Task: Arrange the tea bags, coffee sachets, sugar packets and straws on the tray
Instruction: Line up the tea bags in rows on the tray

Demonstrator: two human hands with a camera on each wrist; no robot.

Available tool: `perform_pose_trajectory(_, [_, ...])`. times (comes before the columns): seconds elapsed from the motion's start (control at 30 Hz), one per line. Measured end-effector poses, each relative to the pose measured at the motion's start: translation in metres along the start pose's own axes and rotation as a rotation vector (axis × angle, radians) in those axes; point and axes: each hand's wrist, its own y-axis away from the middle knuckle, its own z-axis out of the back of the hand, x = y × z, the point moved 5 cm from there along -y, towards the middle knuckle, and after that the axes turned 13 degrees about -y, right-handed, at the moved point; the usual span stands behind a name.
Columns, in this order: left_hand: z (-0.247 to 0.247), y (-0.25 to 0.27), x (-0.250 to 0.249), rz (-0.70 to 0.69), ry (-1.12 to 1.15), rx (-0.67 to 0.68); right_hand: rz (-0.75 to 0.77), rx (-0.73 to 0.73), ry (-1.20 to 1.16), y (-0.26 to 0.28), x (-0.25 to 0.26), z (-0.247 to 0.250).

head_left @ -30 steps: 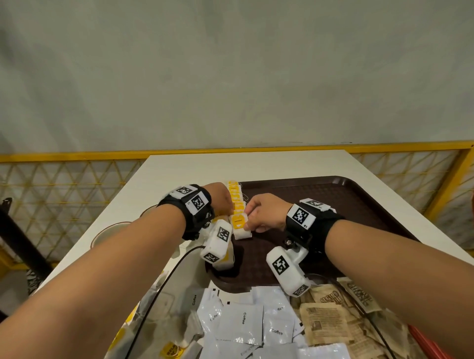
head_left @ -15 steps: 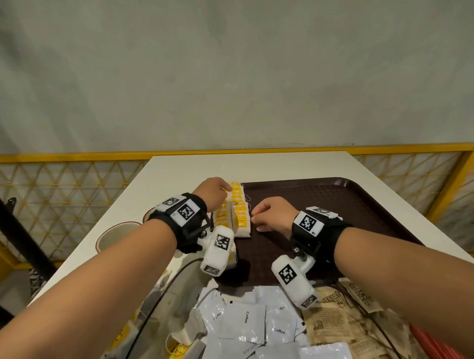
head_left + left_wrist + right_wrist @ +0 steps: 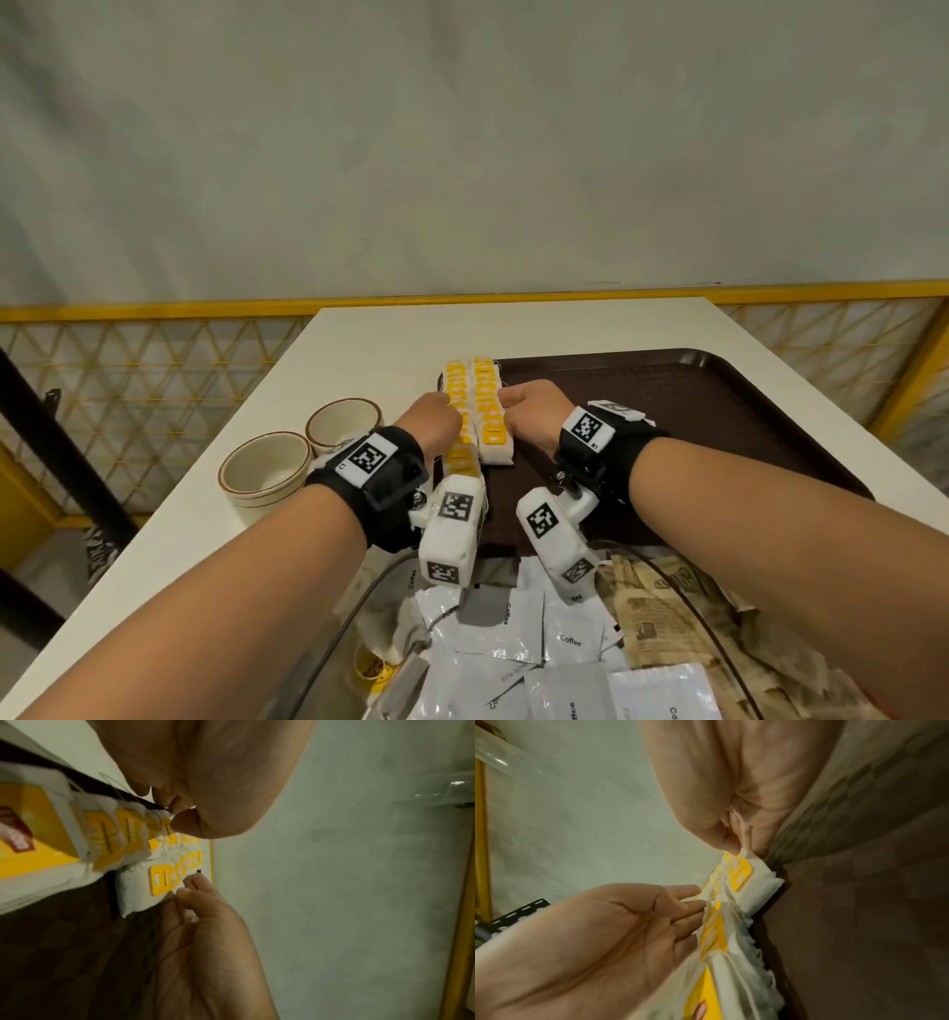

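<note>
Two rows of white tea bags with yellow tags, a left row [image 3: 456, 393] and a right row [image 3: 489, 411], lie along the left edge of the dark brown tray [image 3: 719, 411]. My left hand [image 3: 436, 417] touches the outer side of the left row with straight fingers [image 3: 690, 903]. My right hand [image 3: 524, 408] presses its fingertips [image 3: 191, 885] against the outer side of the right row [image 3: 144, 888]. In the right wrist view its thumb and forefinger meet at a bag's edge [image 3: 744, 853]. Neither hand lifts a bag.
White coffee sachets [image 3: 513, 627] and brown paper packets [image 3: 667, 611] are heaped close in front of me. Two cream bowls [image 3: 267, 467] [image 3: 343, 424] stand on the white table left of the tray. A yellow lattice railing [image 3: 128, 390] borders the table.
My right hand has left the near end of the right row and moved farther along its side. My left hand has slid forward along the left row. The bowls have come into view.
</note>
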Motion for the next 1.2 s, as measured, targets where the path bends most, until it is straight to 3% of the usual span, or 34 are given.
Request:
perform_pose_trajectory(0.37, [0.013, -0.006, 0.000, -0.024, -0.105, 0.059, -0.008, -0.010, -0.120, 0.044, 0.014, 0.034])
perform_pose_trajectory(0.57, [0.021, -0.010, -0.030, -0.202, -0.371, -0.033, -0.020, 0.096, 0.195, 0.050, 0.008, 0.017])
perform_pose_trajectory(0.83, [0.004, -0.040, -0.042, -0.128, -0.741, 0.029, 0.068, 0.152, 0.397, 0.042, 0.015, 0.008])
perform_pose_trajectory(1.2, [0.001, -0.050, -0.046, -0.115, -1.026, 0.075, 0.079, 0.184, 0.393, 0.041, 0.015, 0.008])
